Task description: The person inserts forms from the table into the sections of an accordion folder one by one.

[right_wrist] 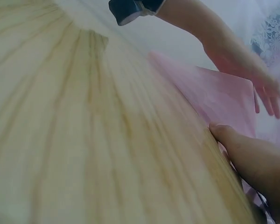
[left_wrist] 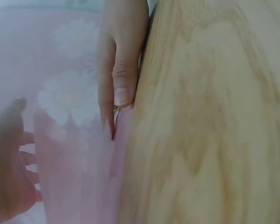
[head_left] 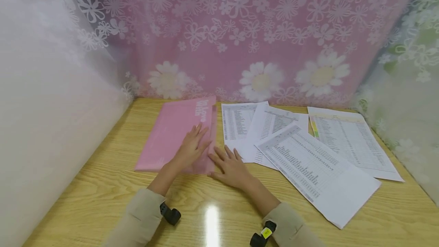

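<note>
A pink document folder (head_left: pixel 171 136) with pale lettering lies on the wooden table, its long side running away from the body. Across its right part rests my left hand (head_left: pixel 190 148), palm down, with fingers extended. My right hand (head_left: pixel 233 169) lies lower, its spread fingers at the folder's right edge and its thumb near the lower right corner. In the right wrist view, the right thumb (right_wrist: pixel 221 133) touches the rim of the pink cover. Whether any sheet is inside the folder, I cannot tell.
Several printed sheets (head_left: pixel 319 174) are spread to the right of the folder, partly overlapping. One sheet (head_left: pixel 353 140) with coloured bands lies at the far right. A pink flowered curtain (head_left: pixel 219 41) closes off the back, and pale walls (head_left: pixel 51 87) flank the wooden table (head_left: pixel 192 216).
</note>
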`<state>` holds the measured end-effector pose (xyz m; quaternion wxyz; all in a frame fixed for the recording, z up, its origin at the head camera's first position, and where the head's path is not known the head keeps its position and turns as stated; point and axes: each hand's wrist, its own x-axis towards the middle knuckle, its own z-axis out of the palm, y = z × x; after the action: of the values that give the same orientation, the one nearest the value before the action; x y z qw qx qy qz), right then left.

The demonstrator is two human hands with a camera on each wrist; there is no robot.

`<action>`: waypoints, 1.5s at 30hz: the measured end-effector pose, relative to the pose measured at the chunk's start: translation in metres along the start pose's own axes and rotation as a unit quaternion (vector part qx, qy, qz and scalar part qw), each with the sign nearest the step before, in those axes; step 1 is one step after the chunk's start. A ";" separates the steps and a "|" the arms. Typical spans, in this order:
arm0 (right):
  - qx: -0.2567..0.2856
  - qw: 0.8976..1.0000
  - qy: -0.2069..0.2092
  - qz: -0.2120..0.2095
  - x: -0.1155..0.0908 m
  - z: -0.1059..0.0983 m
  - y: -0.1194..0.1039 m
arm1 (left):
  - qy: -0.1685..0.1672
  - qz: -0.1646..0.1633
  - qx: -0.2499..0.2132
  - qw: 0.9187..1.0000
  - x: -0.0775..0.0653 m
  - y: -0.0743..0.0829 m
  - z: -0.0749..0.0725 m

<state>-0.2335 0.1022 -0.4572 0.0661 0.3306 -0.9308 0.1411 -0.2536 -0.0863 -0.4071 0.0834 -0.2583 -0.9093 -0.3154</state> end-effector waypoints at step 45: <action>-0.007 1.000 0.005 0.006 -0.002 0.003 0.002 | 0.012 -0.176 -0.088 0.980 -0.011 0.015 -0.067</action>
<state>-0.2332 0.1036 -0.4608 0.0720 0.3234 -0.9335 0.1371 -0.2374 -0.1220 -0.3498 0.0138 -0.0965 -0.9081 -0.4073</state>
